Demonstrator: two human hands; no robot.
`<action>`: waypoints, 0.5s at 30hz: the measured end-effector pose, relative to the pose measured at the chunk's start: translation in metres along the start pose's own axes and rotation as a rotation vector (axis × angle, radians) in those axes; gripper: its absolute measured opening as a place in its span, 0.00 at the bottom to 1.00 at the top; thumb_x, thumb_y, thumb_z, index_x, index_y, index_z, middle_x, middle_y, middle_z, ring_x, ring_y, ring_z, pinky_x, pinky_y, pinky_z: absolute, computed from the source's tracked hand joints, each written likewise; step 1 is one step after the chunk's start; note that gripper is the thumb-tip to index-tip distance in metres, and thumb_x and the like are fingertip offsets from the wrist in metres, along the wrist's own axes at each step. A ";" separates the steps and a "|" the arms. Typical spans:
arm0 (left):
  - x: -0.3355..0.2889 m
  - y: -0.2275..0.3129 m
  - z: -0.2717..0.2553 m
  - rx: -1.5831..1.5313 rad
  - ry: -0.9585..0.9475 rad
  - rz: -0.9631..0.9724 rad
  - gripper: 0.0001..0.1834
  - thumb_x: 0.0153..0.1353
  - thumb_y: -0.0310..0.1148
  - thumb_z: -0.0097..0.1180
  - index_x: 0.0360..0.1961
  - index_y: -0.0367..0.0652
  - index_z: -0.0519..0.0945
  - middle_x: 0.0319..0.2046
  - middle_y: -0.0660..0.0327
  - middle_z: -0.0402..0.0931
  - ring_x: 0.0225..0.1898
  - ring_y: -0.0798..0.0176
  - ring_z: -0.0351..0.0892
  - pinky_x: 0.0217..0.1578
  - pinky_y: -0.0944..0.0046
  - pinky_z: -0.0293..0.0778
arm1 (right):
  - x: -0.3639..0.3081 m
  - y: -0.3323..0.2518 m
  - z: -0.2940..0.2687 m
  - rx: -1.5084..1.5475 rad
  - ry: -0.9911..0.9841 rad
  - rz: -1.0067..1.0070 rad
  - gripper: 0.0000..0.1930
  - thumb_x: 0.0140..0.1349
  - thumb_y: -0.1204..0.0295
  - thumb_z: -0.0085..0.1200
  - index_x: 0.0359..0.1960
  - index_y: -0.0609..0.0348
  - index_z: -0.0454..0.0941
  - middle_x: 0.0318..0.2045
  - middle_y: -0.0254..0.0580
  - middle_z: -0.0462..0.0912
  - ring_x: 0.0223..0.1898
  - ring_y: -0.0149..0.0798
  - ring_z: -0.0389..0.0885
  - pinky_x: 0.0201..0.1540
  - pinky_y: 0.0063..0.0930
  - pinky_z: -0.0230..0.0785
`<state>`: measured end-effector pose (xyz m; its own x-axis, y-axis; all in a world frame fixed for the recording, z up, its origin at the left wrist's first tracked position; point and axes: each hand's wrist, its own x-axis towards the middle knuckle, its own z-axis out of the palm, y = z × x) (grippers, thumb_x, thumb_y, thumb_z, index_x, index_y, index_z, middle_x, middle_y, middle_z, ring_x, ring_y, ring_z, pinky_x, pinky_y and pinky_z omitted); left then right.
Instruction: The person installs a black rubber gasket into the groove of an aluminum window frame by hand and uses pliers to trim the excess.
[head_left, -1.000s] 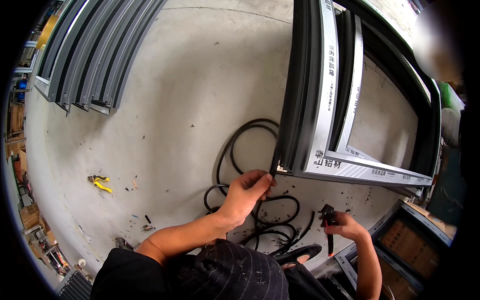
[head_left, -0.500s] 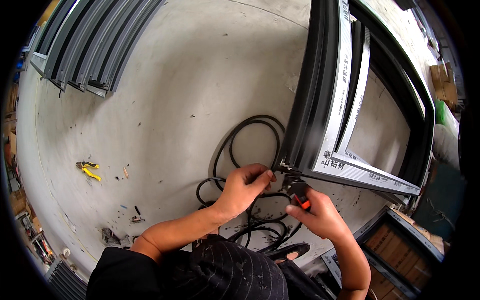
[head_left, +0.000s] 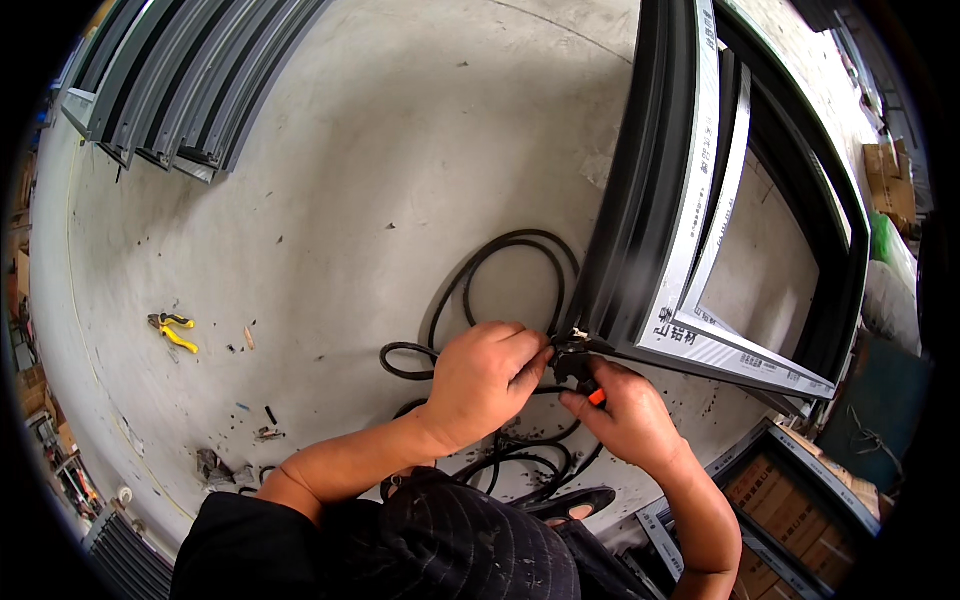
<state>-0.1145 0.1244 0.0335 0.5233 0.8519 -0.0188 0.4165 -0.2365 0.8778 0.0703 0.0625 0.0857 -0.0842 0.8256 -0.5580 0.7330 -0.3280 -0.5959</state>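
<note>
My left hand (head_left: 490,375) is closed, pinching the end of a black rubber strip (head_left: 513,240) at the near left corner of a dark window frame (head_left: 612,250). The rest of the strip lies in loose loops on the floor, below and beyond my hand. My right hand (head_left: 632,412) is wrapped around black hand cutters (head_left: 572,366) with a red-orange patch on the handle. Their dark jaws are up against the strip by my left fingertips, just under the frame's corner. My fingers hide the exact spot where jaws and strip meet.
Yellow-handled pliers (head_left: 176,332) lie on the concrete floor at the left, near small scraps (head_left: 268,433). Several dark profiles (head_left: 190,90) are stacked at the far left. Another frame (head_left: 760,490) stands at the lower right, with cardboard boxes (head_left: 890,180) farther off.
My right hand has brought the cutters slightly up and left, so the jaws now reach the strip at my left fingertips. My left hand has turned a little, its back more upward.
</note>
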 end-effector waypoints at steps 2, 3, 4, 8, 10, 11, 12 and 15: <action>0.001 0.000 0.000 0.039 0.019 0.035 0.04 0.51 0.26 0.62 0.28 0.40 0.79 0.23 0.58 0.75 0.26 0.51 0.74 0.26 0.56 0.69 | 0.000 -0.001 0.000 -0.002 -0.003 0.014 0.18 0.57 0.65 0.59 0.46 0.62 0.74 0.24 0.51 0.80 0.29 0.54 0.80 0.31 0.42 0.71; 0.001 0.000 0.000 0.043 0.020 0.036 0.04 0.51 0.26 0.62 0.28 0.40 0.79 0.23 0.58 0.75 0.26 0.51 0.74 0.26 0.56 0.69 | 0.001 -0.001 0.000 -0.008 -0.008 0.014 0.19 0.57 0.65 0.59 0.46 0.62 0.74 0.24 0.51 0.80 0.28 0.54 0.80 0.31 0.42 0.71; 0.001 -0.001 0.001 0.046 0.022 0.037 0.04 0.51 0.26 0.62 0.28 0.40 0.79 0.23 0.58 0.75 0.26 0.51 0.74 0.26 0.55 0.69 | 0.002 -0.001 0.000 -0.014 -0.013 0.015 0.19 0.57 0.65 0.59 0.46 0.62 0.74 0.24 0.50 0.81 0.28 0.53 0.80 0.31 0.41 0.71; 0.001 -0.002 0.002 0.059 0.018 0.043 0.04 0.50 0.26 0.62 0.27 0.40 0.79 0.23 0.58 0.75 0.26 0.51 0.74 0.26 0.56 0.70 | 0.001 -0.005 -0.002 -0.064 0.000 0.019 0.18 0.57 0.64 0.60 0.46 0.62 0.75 0.23 0.49 0.81 0.28 0.53 0.80 0.31 0.41 0.72; 0.001 -0.003 0.003 0.065 0.016 0.056 0.04 0.50 0.26 0.62 0.27 0.40 0.79 0.22 0.58 0.74 0.26 0.51 0.74 0.27 0.55 0.70 | 0.001 -0.003 -0.001 -0.083 0.023 -0.004 0.18 0.57 0.64 0.60 0.45 0.62 0.75 0.23 0.49 0.80 0.27 0.53 0.80 0.30 0.40 0.72; 0.002 -0.004 0.004 0.068 0.015 0.063 0.04 0.50 0.26 0.62 0.27 0.40 0.79 0.22 0.58 0.74 0.27 0.51 0.74 0.27 0.55 0.70 | 0.001 -0.003 -0.001 -0.095 0.030 -0.004 0.18 0.56 0.64 0.60 0.44 0.62 0.76 0.22 0.48 0.80 0.27 0.52 0.80 0.30 0.40 0.72; 0.002 -0.005 0.004 0.067 0.005 0.067 0.04 0.49 0.26 0.62 0.27 0.40 0.79 0.22 0.58 0.74 0.27 0.51 0.74 0.27 0.55 0.70 | 0.001 -0.004 -0.001 -0.107 0.036 -0.007 0.18 0.56 0.64 0.61 0.44 0.62 0.76 0.22 0.48 0.80 0.27 0.52 0.80 0.30 0.40 0.72; 0.005 -0.007 0.003 0.064 -0.024 0.074 0.04 0.49 0.26 0.62 0.27 0.40 0.79 0.22 0.58 0.74 0.27 0.51 0.74 0.27 0.55 0.70 | 0.001 -0.003 0.001 -0.132 0.058 -0.002 0.17 0.55 0.64 0.61 0.41 0.62 0.76 0.21 0.46 0.80 0.26 0.51 0.80 0.29 0.39 0.72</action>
<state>-0.1127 0.1286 0.0255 0.5722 0.8194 0.0330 0.4221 -0.3288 0.8448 0.0676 0.0639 0.0859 -0.0491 0.8528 -0.5200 0.8156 -0.2663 -0.5137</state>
